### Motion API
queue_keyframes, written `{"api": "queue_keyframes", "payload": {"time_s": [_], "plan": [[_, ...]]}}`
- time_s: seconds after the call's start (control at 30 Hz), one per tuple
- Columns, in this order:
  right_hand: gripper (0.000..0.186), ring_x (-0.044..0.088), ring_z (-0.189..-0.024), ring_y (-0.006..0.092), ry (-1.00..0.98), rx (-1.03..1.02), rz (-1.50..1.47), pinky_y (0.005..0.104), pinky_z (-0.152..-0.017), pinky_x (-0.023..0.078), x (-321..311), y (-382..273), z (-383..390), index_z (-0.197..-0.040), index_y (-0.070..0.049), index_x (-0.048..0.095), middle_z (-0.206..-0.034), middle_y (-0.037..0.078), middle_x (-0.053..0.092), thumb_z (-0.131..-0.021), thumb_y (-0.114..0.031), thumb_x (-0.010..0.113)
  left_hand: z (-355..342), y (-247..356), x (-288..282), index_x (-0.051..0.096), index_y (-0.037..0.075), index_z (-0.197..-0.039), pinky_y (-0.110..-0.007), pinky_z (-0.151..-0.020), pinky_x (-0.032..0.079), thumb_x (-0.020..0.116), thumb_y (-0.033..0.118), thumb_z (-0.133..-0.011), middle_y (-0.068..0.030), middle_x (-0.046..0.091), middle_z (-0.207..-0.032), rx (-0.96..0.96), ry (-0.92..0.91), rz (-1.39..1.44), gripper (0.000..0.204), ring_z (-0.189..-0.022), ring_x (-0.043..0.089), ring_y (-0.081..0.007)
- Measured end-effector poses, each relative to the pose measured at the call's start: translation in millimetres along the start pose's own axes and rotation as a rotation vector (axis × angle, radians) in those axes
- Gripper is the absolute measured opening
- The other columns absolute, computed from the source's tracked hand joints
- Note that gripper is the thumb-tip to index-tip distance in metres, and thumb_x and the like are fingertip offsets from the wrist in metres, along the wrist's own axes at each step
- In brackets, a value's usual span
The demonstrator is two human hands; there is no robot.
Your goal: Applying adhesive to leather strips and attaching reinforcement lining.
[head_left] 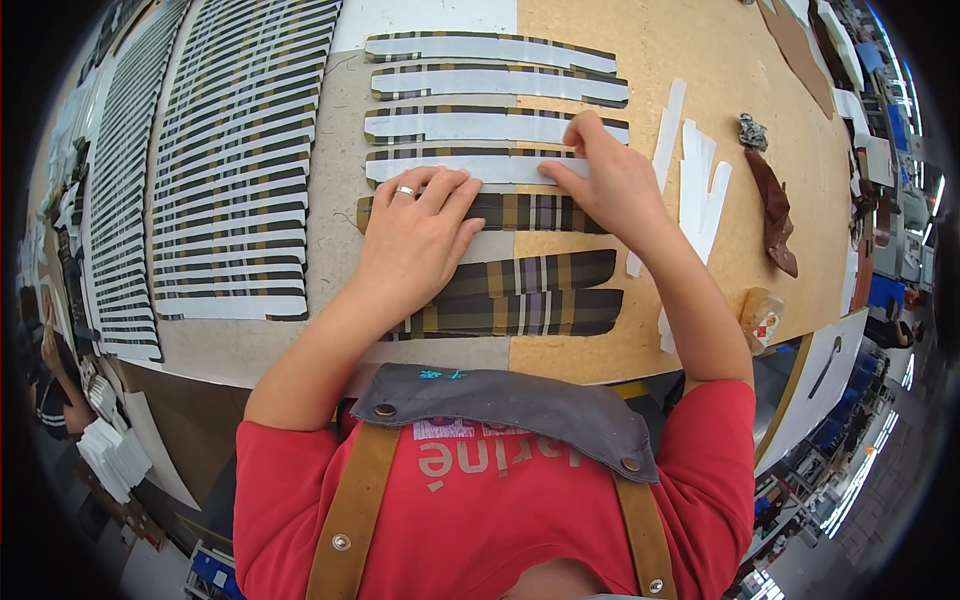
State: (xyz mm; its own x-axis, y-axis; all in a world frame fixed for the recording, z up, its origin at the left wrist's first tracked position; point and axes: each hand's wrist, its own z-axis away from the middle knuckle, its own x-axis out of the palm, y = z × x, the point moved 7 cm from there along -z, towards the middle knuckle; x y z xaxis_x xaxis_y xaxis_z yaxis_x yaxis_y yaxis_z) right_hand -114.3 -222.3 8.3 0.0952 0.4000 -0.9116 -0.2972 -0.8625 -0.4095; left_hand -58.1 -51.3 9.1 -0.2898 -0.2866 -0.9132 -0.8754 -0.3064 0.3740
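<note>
My left hand (pixel 415 225), with a ring on one finger, lies with its fingers spread across a plaid fabric strip (pixel 540 212), fingertips on the lower edge of a white-backed strip (pixel 460 167) just above. My right hand (pixel 615 185) bends over the right end of that same white-backed strip. Its thumb lies on the white band, apart from the curled index finger; the other fingers are partly hidden. Three more white-backed plaid strips (pixel 490 123) lie farther up in a column. Two bare plaid pieces (pixel 560 312) lie nearer me, partly behind my left wrist.
Long rows of overlapping white-backed strips (pixel 235 220) cover the table's left side. Loose white strips (pixel 697 185) lie right of my right forearm. Beyond them are a brown scrap (pixel 773 215), a crumpled grey lump (pixel 752 132) and a small clear packet (pixel 762 318).
</note>
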Motion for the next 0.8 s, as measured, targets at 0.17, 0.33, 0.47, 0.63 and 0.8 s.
{"api": "queue_keyframes", "payload": {"time_s": [0.17, 0.33, 0.47, 0.63, 0.8], "plan": [[0.025, 0.06, -0.075, 0.0244, -0.03, 0.149, -0.176, 0.0329, -0.065, 0.046, -20.8, 35.8, 18.3, -0.099, -0.004, 0.048, -0.083, 0.01, 0.06, -0.084, -0.019, 0.061, 2.4, -1.7, -0.3, 0.054, 0.007, -0.116, -0.04, -0.093, 0.035, 0.057, 0.019, -0.085, -0.0052, 0.053, -0.114, 0.003, -0.001, 0.003, 0.033, -0.107, 0.048, -0.0255], [0.02, 0.054, -0.072, 0.0185, -0.052, 0.248, -0.387, 0.0298, -0.066, 0.045, -15.5, 54.4, 24.8, -0.1, -0.003, 0.049, -0.079, 0.007, 0.056, -0.085, -0.012, 0.06, 0.9, -1.4, -0.3, 0.053, 0.008, -0.118, -0.04, -0.093, 0.034, 0.056, 0.019, -0.086, -0.0058, 0.053, -0.115, 0.004, -0.027, 0.008, 0.034, -0.108, 0.048, -0.0258], [0.019, 0.052, -0.069, 0.0182, -0.036, 0.242, -0.402, 0.0299, -0.066, 0.044, -15.2, 54.9, 23.4, -0.099, -0.002, 0.049, -0.077, 0.007, 0.055, -0.084, -0.01, 0.059, -0.7, -0.3, 0.7, 0.053, 0.008, -0.12, -0.04, -0.093, 0.034, 0.055, 0.019, -0.087, -0.006, 0.053, -0.115, 0.003, -0.036, 0.004, 0.035, -0.108, 0.047, -0.0261], [0.018, 0.053, -0.068, 0.0204, -0.018, 0.217, -0.349, 0.0313, -0.066, 0.044, -18.2, 49.6, 22.7, -0.097, -0.002, 0.048, -0.076, 0.008, 0.055, -0.084, -0.009, 0.058, -0.4, 0.0, 0.3, 0.053, 0.008, -0.119, -0.039, -0.093, 0.034, 0.055, 0.018, -0.087, -0.006, 0.053, -0.115, 0.0, -0.046, -0.01, 0.034, -0.108, 0.047, -0.0258], [0.016, 0.055, -0.069, 0.0242, 0.011, 0.362, -0.099, 0.0341, -0.062, 0.044, -34.6, 71.2, 30.3, -0.097, -0.002, 0.049, -0.075, 0.011, 0.056, -0.084, -0.008, 0.057, 0.9, -0.9, 0.6, 0.054, 0.008, -0.119, -0.039, -0.092, 0.034, 0.055, 0.018, -0.086, -0.0059, 0.053, -0.115, -0.005, -0.039, -0.011, 0.034, -0.107, 0.047, -0.0259]]}}
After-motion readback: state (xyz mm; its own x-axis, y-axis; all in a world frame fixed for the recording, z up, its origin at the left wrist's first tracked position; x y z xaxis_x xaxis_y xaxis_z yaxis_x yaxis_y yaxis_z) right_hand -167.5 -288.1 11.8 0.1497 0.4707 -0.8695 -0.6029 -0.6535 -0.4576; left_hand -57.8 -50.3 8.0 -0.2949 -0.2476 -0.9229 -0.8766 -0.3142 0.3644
